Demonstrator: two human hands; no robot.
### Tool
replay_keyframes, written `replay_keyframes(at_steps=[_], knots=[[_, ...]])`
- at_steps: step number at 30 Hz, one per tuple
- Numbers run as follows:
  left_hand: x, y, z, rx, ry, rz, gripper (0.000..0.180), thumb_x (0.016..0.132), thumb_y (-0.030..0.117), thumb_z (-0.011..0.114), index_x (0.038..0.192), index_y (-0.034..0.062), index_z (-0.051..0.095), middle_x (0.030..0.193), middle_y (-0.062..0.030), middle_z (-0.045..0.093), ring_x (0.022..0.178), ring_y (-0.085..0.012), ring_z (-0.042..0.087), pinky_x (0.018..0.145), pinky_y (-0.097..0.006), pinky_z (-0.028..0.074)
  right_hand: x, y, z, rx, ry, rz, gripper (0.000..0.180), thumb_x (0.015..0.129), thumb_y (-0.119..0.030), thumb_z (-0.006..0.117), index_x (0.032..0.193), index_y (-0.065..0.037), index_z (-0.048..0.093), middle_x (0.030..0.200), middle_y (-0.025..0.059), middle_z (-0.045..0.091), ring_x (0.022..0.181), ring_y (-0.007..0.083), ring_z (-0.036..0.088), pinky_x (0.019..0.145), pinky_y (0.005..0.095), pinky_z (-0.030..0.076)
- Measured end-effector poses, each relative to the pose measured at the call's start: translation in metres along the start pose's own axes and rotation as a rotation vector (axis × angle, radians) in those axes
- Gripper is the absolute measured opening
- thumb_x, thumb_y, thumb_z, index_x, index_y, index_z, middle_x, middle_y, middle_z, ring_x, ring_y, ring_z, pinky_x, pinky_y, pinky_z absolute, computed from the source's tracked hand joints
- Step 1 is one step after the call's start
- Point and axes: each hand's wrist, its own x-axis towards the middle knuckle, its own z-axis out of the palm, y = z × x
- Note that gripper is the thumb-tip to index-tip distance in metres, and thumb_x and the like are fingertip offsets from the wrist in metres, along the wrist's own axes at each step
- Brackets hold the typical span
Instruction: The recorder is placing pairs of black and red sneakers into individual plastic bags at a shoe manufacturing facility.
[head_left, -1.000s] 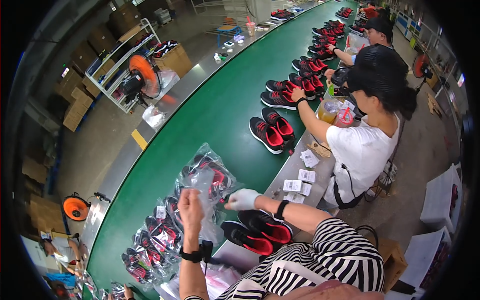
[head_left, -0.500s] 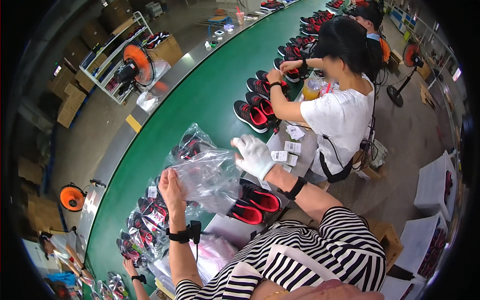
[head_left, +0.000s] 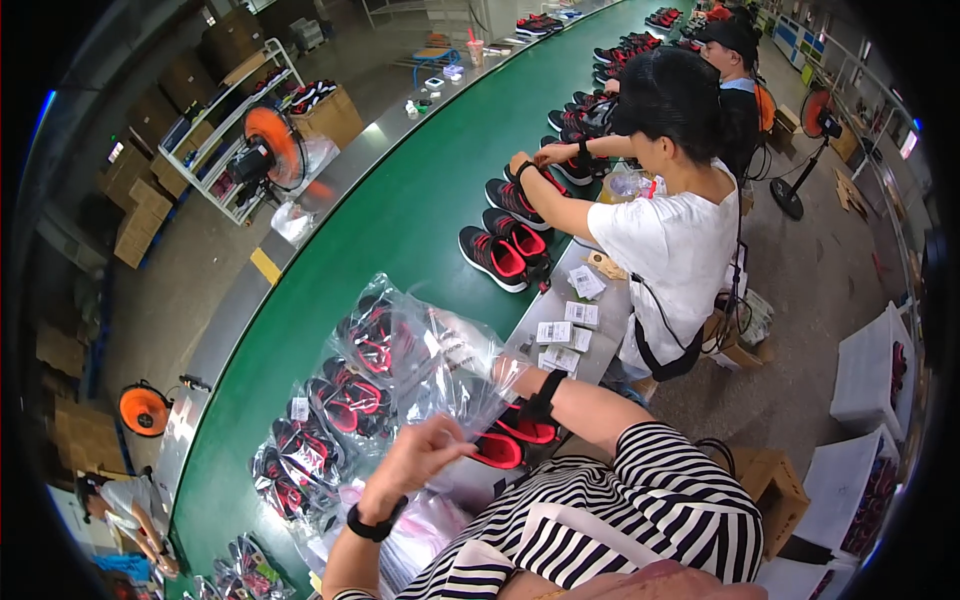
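Note:
My left hand point(head_left: 425, 455), bare, pinches the near edge of a clear plastic bag point(head_left: 415, 375). Inside that bag reaches my right hand point(head_left: 465, 345), in a white glove, with its fingers stretched out and seen through the film. Under my right wrist stands a pair of black sneakers with red lining point(head_left: 497, 450), partly covered by the bag and my arm. Just beyond the bag, wrapped sneakers point(head_left: 368, 335) lie on the green conveyor belt point(head_left: 380, 215).
More bagged sneakers point(head_left: 300, 450) line the belt at left. Unwrapped sneakers point(head_left: 495, 255) stand ahead, where a co-worker in a white shirt point(head_left: 660, 230) handles shoes. White labels point(head_left: 555, 332) lie on the side ledge. A pile of plastic bags point(head_left: 420, 535) sits near my body.
My right hand has moved left and into the bag. My left hand has come down and right, to the bag's near edge. The bag has opened out, and the co-worker's hands have shifted left.

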Motion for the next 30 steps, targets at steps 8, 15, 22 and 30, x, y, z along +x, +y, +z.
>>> replay_keyframes(at_steps=[8, 15, 22, 30], knots=[[0.036, -0.073, -0.059, -0.15, 0.87, 0.092, 0.008, 0.089, 0.002, 0.052, 0.081, 0.0022, 0.053, 0.068, 0.0051, 0.045, 0.061, -0.0027, 0.039, 0.053, -0.018, 0.032, -0.041, 0.045, 0.027, -2.065, -0.29, -0.739, 0.039, 0.078, -0.029, 0.052, 0.105, -0.005, 0.063, 0.08, 0.0159, 0.067, 0.075, 0.0323, 0.066, 0.068, 0.0417, 0.052], [0.057, -0.085, -0.05, -0.262, 0.92, 0.066, 0.02, 0.094, 0.022, 0.049, 0.082, 0.0069, 0.055, 0.055, 0.0083, 0.036, 0.045, -0.0006, 0.029, 0.039, -0.021, 0.023, -0.08, -0.011, 0.085, -1.969, -0.259, -0.363, 0.023, 0.079, -0.023, 0.051, 0.089, -0.008, 0.065, 0.084, 0.0154, 0.066, 0.079, 0.033, 0.065, 0.068, 0.0428, 0.051], [0.037, -0.071, -0.064, -0.499, 0.919, 0.036, 0.029, 0.097, 0.028, 0.044, 0.079, 0.0081, 0.054, 0.05, 0.008, 0.03, 0.039, -0.0014, 0.026, 0.034, -0.02, 0.019, -0.109, -0.042, 0.082, -1.091, -0.218, -0.798, 0.022, 0.09, -0.02, 0.055, 0.101, -0.003, 0.062, 0.08, 0.0073, 0.065, 0.071, 0.0133, 0.062, 0.066, 0.0282, 0.049], [0.022, -0.045, -0.085, -0.514, 0.922, 0.097, 0.028, 0.097, 0.026, 0.046, 0.079, 0.0057, 0.055, 0.047, 0.0076, 0.031, 0.037, -0.0015, 0.024, 0.033, -0.021, 0.018, -0.1, -0.044, 0.01, -1.089, 0.182, -0.549, 0.023, 0.088, -0.023, 0.052, 0.095, -0.004, 0.063, 0.074, 0.0104, 0.065, 0.07, 0.0215, 0.064, 0.066, 0.0309, 0.049]])
